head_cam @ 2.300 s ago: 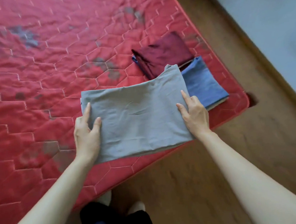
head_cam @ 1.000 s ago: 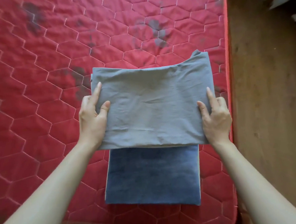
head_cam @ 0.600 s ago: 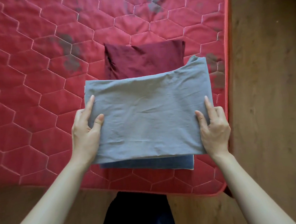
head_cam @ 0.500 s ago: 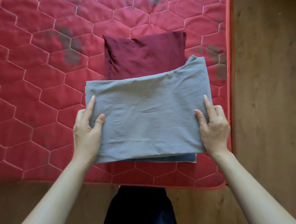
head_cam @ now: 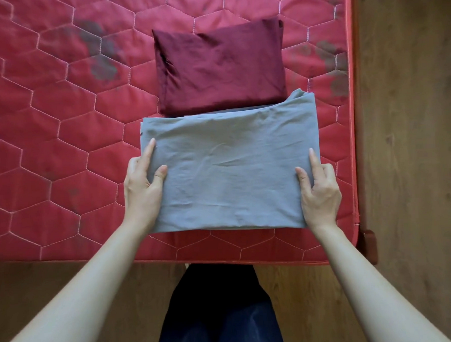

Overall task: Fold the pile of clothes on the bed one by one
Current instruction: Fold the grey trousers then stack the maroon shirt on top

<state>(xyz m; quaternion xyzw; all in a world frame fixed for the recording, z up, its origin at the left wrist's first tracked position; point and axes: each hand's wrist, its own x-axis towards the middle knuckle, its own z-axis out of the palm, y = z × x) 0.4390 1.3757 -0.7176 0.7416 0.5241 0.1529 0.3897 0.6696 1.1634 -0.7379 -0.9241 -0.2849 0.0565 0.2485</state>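
Lying flat near the front right corner of the red quilted mattress (head_cam: 47, 160), the folded grey cotton garment (head_cam: 229, 170) is held at both short sides. The left hand (head_cam: 142, 187) grips its left edge, forefinger stretched straight along the top of the cloth and thumb pressed down on it, with the other fingers tucked out of sight below the edge. The right hand (head_cam: 319, 194) grips the right edge in the same way: forefinger and thumb on top, remaining fingers curled at the side. Just behind the grey garment, touching its far edge, lies a folded dark maroon garment (head_cam: 220, 68). Brown wooden floor (head_cam: 412, 133) runs along the right side and front of the mattress, and dark trousers (head_cam: 217, 316) show below.
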